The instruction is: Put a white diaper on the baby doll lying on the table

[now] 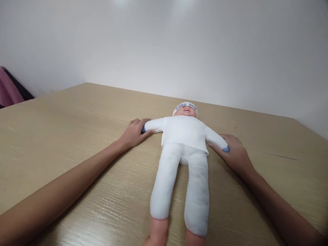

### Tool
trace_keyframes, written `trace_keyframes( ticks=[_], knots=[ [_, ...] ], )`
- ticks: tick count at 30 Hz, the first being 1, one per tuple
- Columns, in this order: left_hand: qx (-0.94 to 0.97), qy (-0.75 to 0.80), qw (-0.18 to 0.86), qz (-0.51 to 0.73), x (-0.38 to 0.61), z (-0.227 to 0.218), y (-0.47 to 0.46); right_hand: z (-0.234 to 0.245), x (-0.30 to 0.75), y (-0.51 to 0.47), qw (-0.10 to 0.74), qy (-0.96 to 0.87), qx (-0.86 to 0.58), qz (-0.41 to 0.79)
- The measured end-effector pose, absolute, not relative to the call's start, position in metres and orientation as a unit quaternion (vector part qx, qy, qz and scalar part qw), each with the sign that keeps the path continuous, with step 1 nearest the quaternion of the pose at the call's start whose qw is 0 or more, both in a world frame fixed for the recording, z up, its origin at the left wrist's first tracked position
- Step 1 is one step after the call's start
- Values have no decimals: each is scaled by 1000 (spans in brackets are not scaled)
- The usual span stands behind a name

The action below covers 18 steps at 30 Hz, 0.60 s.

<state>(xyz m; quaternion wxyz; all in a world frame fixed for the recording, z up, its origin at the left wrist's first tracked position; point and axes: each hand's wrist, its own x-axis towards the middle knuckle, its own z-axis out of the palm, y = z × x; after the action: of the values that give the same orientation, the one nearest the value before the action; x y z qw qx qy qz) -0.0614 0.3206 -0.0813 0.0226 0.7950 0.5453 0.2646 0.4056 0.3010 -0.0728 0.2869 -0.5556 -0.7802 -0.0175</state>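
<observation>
White-clad doll [185,133] lies face-up on a table [102,205], left hand [135,132] and right hand [236,152] each clasping a blue-tipped sleeve [155,124].

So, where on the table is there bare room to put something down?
The table is bare beyond the left hand, to the far left corner; between the left forearm and the doll; and beyond the right hand, towards the right edge. Crowded: the middle, where both hands hold the doll's sleeves.

A pale wall [164,51] is seen at 12 o'clock, marked by two soft glows [185,3]. A wood-grained tabletop [112,191] is spread toward 6 o'clock. At 9 o'clock a pink, dark-edged item [9,90] is partly shown.
</observation>
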Motion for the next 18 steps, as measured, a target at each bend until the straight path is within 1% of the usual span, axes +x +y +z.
trace_keyframes(
  ticks=[5,8,10,14,16,18],
  knots=[
    [790,555,26,261,-59,-80,321,-69,403,299,288,-777,-560,14],
    [785,557,35,269,-58,-78,315,-70,401,295,291,-783,-549,-6],
    [776,564,34,280,-55,-79,309,-73,401,291,318,-780,-536,-46],
    [719,583,20,378,-37,-72,288,-78,397,273,393,-767,-494,-119],
    [696,571,17,434,-21,-59,267,-73,386,256,419,-759,-481,-130],
    [691,529,25,492,0,-39,229,-62,368,229,452,-743,-475,-135]
  ],
)
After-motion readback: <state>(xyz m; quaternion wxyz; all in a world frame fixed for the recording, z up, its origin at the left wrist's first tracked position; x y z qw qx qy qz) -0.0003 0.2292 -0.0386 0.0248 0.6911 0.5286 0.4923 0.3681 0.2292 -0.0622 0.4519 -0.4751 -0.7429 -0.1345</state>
